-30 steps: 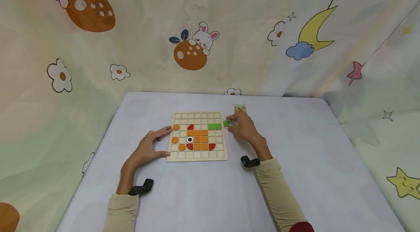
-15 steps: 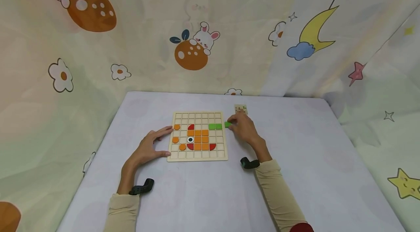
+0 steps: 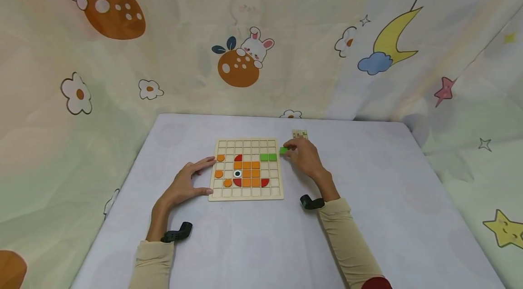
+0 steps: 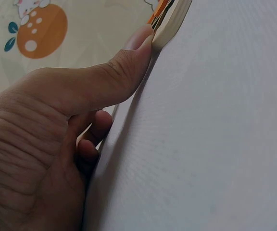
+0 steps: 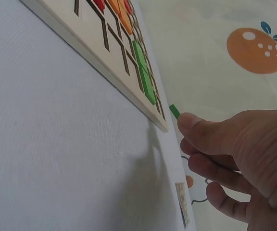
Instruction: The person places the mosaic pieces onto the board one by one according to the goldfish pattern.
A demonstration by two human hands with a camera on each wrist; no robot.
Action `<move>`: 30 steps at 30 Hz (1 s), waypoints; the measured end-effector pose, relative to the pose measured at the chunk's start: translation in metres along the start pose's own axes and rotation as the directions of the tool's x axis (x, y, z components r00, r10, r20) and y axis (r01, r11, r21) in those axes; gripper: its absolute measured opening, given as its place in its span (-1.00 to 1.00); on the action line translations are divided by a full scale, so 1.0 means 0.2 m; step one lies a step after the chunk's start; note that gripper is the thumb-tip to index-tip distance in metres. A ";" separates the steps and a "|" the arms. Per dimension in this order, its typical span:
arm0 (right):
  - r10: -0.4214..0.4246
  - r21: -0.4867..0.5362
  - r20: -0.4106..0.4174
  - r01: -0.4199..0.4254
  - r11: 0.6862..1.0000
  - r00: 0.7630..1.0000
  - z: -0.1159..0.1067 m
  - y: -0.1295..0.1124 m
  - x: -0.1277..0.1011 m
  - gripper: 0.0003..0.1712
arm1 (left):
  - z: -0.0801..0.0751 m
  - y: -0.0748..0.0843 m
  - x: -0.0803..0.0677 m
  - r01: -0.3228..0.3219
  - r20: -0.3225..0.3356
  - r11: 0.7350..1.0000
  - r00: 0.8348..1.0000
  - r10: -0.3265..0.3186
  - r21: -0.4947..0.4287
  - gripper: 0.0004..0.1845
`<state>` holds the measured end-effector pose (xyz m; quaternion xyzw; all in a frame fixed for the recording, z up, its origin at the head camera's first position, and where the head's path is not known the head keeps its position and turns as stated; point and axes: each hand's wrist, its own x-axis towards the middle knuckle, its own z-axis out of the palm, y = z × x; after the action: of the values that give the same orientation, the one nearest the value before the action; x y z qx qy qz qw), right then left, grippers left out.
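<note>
Head view: wooden grid board (image 3: 246, 196) on the bench (image 3: 367, 216); left hand (image 3: 185, 184) rests flat against the board's left edge, fingers straight, while right hand (image 3: 303, 156) pinches a green square tile (image 3: 283, 150) just off the board's right edge, a small pattern card (image 3: 299, 134) just beyond. Left wrist view: thumb tip touches the board's rim (image 4: 169, 26). Right wrist view: thumb and fingers (image 5: 210, 169) clamp the green tile (image 5: 174, 111), lifted beside the board's corner (image 5: 160, 124).

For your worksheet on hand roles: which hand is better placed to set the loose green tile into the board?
Probably the right hand: it already pinches the green tile beside the board. The left hand steadies the opposite edge.
</note>
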<state>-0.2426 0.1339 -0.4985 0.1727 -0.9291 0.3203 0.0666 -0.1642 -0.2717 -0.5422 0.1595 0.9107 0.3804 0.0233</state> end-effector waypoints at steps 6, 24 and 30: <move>-0.020 0.027 -0.016 0.020 0.999 1.000 0.02 -0.02 0.03 -0.73 | 0.00 0.01 0.00 0.005 0.004 1.000 1.000 -0.005 -0.009 0.01; -0.021 0.088 0.074 0.015 0.996 0.997 0.15 -0.10 0.16 -0.77 | 0.00 -0.01 0.00 -0.017 -0.003 1.000 1.000 0.017 -0.017 0.01; -0.026 0.088 0.119 0.015 0.996 0.993 0.18 -0.12 0.18 -0.75 | 0.00 0.00 0.00 -0.016 -0.006 1.000 1.000 0.016 -0.025 0.02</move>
<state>-0.2682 0.0847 -0.5050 0.2039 -0.9147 0.3487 0.0064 -0.1640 -0.2719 -0.5427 0.1653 0.9046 0.3924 0.0196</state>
